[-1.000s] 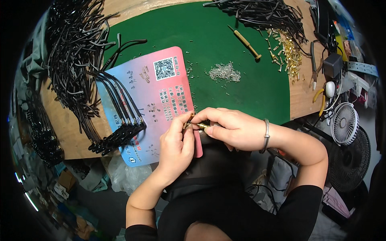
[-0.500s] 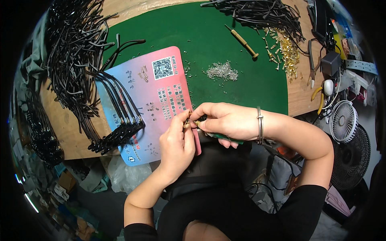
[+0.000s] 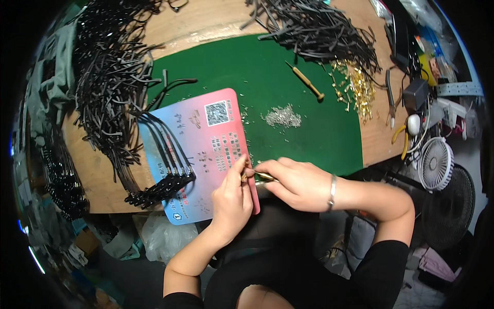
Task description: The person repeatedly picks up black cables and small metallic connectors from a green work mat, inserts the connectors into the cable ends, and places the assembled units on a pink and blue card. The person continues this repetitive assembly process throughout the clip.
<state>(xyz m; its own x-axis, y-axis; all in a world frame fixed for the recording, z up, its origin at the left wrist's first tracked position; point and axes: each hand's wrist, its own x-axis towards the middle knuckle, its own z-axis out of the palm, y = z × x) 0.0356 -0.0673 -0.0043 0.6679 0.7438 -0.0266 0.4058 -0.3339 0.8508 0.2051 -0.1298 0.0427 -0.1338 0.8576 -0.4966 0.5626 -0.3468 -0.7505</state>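
From the head view, I see the left hand (image 3: 234, 198) pinched closed on a small gold-coloured piece (image 3: 244, 177) at the right edge of the pink-and-blue mat (image 3: 193, 140), the right hand (image 3: 298, 188) gripping a slim brass-coloured tool (image 3: 265, 176) beside it.

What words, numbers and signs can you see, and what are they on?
Pink-and-blue mat: black characters and digits; I won't copy them, and the smallest are blurred.
Mat's upper right corner: square QR code; the writing beside it is too blurred.
Mat's lower left: red characters, not copied either.
Below those: blue logo, too small to read.
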